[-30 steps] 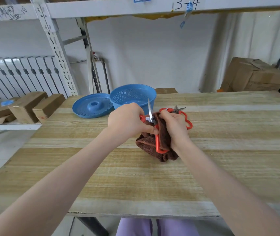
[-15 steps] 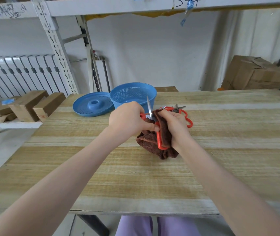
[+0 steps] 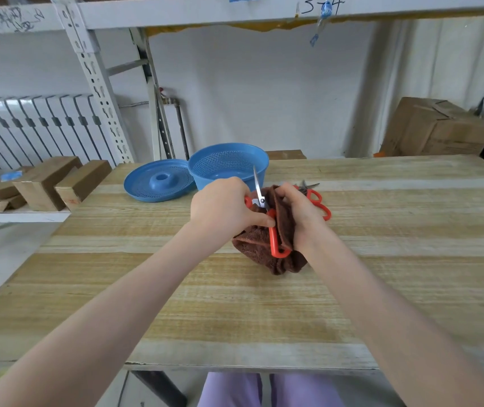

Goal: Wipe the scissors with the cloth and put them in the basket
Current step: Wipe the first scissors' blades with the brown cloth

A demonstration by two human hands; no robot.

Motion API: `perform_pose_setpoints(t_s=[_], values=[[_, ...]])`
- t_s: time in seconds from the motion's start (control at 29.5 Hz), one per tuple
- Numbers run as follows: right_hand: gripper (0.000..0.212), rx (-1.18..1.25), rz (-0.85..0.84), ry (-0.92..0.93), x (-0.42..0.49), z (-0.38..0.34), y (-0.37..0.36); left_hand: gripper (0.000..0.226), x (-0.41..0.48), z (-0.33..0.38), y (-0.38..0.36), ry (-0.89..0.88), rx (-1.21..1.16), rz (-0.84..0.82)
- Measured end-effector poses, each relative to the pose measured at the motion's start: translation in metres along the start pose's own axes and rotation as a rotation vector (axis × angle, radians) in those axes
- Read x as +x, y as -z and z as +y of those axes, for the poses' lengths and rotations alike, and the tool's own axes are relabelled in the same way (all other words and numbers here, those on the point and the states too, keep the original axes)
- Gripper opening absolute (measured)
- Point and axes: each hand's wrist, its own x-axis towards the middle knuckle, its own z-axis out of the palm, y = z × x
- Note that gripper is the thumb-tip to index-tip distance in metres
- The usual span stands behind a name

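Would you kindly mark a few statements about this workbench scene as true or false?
1. The left hand grips orange-handled steel scissors. True.
2. The right hand holds a white paper towel. False: it holds a brown terry cloth.
3. A perforated blue plastic lid lies left of the round blue plastic basket. True.
4. The basket already holds scissors. False: none show inside it.
5. A second orange-handled pair lies on the wooden table behind the right hand. True.

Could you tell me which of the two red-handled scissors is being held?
The pair with its blade pointing up, gripped by the left hand against the brown cloth in the right hand; the other pair lies on the table.
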Motion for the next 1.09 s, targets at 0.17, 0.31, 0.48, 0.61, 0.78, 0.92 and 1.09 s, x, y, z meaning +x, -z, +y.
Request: perform_pose_setpoints(t_s=[0.17,0.31,0.48,0.61,0.78,0.92,1.09], values=[[0.025,0.01,-0.074,-0.053,-0.004,0.006,0.001,0.063,0.001,-0.002,0.0,0.016,0.012,-0.022],[0.036,0.047,-0.02,-0.027,-0.001,0.003,-0.001,0.062,-0.001,-0.002,-0.005,0.011,0.003,-0.024],[0.029,-0.019,-0.032,-0.038,0.001,0.009,0.001,0.062,0.003,-0.003,-0.001,0.026,0.006,-0.024],[0.027,0.029,0.025,-0.03,0.001,0.007,-0.002,0.058,0.0,-0.002,-0.007,0.023,0.007,-0.032],[0.022,0.021,0.037,-0.035,0.002,0.01,-0.001,0.06,0.002,-0.005,-0.005,0.041,-0.002,-0.041],[0.02,-0.066,0.045,-0.007,-0.001,0.015,-0.001,0.06,0.0,-0.006,-0.005,0.034,-0.006,-0.058],[0.028,0.002,0.042,-0.005,0.0,0.007,-0.003,0.061,-0.001,-0.005,-0.003,0.03,-0.019,-0.029]])
